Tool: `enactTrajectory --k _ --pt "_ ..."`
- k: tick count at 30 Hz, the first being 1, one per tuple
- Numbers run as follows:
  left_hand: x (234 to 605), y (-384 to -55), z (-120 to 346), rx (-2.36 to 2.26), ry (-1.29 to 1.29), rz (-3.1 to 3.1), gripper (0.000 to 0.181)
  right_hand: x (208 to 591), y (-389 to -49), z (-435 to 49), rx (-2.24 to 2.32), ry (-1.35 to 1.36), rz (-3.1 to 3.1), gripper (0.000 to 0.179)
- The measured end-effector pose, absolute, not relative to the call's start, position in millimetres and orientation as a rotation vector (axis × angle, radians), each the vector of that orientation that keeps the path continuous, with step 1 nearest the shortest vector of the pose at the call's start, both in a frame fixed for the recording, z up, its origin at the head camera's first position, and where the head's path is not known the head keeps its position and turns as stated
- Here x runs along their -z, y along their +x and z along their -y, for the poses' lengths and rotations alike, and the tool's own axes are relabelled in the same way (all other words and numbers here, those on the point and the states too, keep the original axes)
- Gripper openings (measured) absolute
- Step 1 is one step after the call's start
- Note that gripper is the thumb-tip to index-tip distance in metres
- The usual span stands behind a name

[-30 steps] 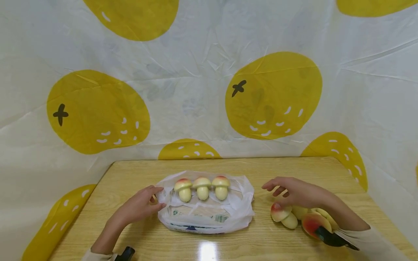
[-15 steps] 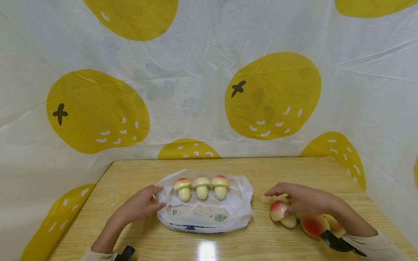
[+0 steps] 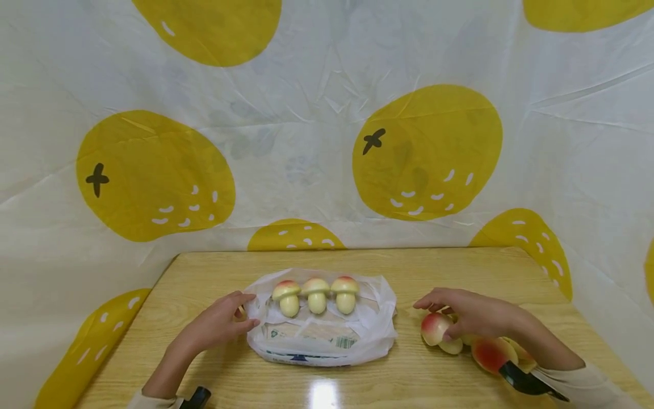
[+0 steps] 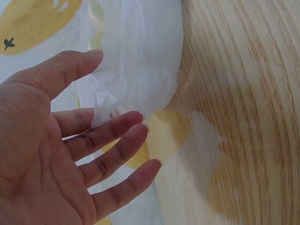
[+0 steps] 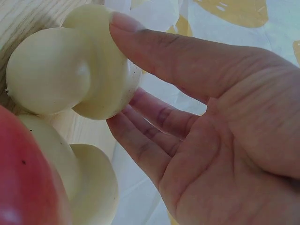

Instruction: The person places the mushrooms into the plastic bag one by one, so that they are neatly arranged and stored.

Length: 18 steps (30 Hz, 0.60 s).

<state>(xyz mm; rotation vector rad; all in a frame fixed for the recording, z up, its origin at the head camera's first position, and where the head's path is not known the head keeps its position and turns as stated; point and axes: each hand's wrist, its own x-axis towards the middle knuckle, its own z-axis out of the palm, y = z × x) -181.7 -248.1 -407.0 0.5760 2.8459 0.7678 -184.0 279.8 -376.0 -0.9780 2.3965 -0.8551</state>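
In the head view my left hand (image 3: 217,321) is at the left edge of a white plastic bag (image 3: 368,335). Its thumb and fingers stand apart, and the left wrist view has the index fingertip hidden behind the film. Across the bag's opening lie three mushroom models, one at left (image 3: 288,298), one in the middle (image 3: 317,295) and one at right (image 3: 346,294). Over on the right, my right hand (image 3: 482,312) holds another mushroom model (image 5: 89,65) by its cap, thumb on one side and fingers on the other. Its cap is reddish on top, its stem cream.
More mushroom models lie under and beside the right wrist, including a red-capped one (image 3: 490,353). All this is on a wooden table (image 3: 204,386). A white cloth (image 3: 296,170) printed with yellow fruit hangs behind it.
My right hand has come down and slightly right onto the nearest mushroom model, its thumb now against the cap. My left hand and the bag stay where they were.
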Motion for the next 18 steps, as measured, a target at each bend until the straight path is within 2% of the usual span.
enactTrajectory --k 9,18 --pt "410.0 -182.8 248.7 -0.770 0.578 -2.844 0.063 380.6 -184.8 -281.4 0.815 -0.861 -2.403 0.067" --pt "411.2 -183.2 249.4 -0.767 0.585 -2.850 0.063 384.9 -187.9 -275.6 0.873 -0.919 -2.371 0.057"
